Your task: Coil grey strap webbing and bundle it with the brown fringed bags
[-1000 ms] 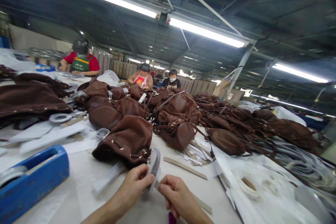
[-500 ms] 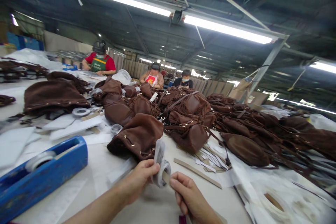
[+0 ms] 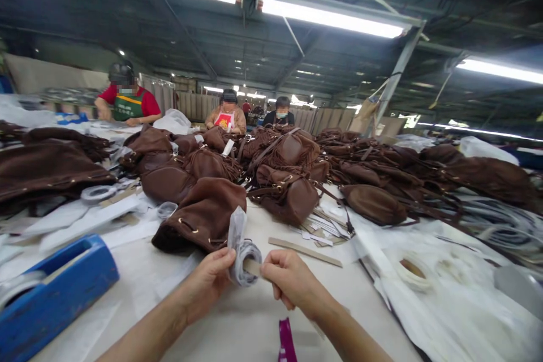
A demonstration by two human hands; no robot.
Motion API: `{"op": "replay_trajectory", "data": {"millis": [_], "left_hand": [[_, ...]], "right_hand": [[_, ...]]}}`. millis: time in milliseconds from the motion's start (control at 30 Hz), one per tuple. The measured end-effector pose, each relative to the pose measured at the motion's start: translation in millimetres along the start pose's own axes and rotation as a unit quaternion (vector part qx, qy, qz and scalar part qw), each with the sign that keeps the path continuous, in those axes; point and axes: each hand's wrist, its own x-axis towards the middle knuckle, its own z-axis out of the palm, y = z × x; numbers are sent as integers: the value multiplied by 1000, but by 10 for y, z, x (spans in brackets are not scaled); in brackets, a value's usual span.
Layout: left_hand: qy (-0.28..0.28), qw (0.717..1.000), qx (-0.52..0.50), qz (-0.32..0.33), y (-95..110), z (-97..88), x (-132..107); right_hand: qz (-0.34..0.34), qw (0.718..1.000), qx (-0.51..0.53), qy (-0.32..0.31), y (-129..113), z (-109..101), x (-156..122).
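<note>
"While both hands are in view, what do they hold?"

"At lower centre, the left hand (image 3: 207,278) grasps a translucent grey-white roll of plastic-looking film (image 3: 243,247), thumb against the side; its other fingertips are hidden behind the coil. The right hand (image 3: 289,278) has its fingers clenched on a flat grey-brown cardboard strip (image 3: 253,267), one end inside the roll's middle, the other lost in the grip."

"And behind them?"

"A soft dark-brown drawstring bag with gold-coloured eyelets (image 3: 212,203), its lower right corner covered by the roll. Right of centre, a loose length of grey-brown cardboard (image 3: 305,252) lies on the pale surface (image 3: 229,334)."

"What's cut off?"

"A scuffed blue tape dispenser (image 3: 63,297) at lower left, and a purple object (image 3: 287,340) at the bottom edge; I can't tell what that is."
</note>
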Motion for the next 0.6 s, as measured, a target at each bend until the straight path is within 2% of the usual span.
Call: {"op": "replay_trajectory", "data": {"millis": [267,467,600], "left_hand": [[-2,1000,14,-19,65,7,0],[-24,999,26,-22,71,19,-18],[-33,998,42,-15,78,30,-19]], "right_hand": [[83,991,101,-24,23,-45,54],[175,962,192,-82,-1,-108,46],[187,955,209,-93,22,-125,41]]}}
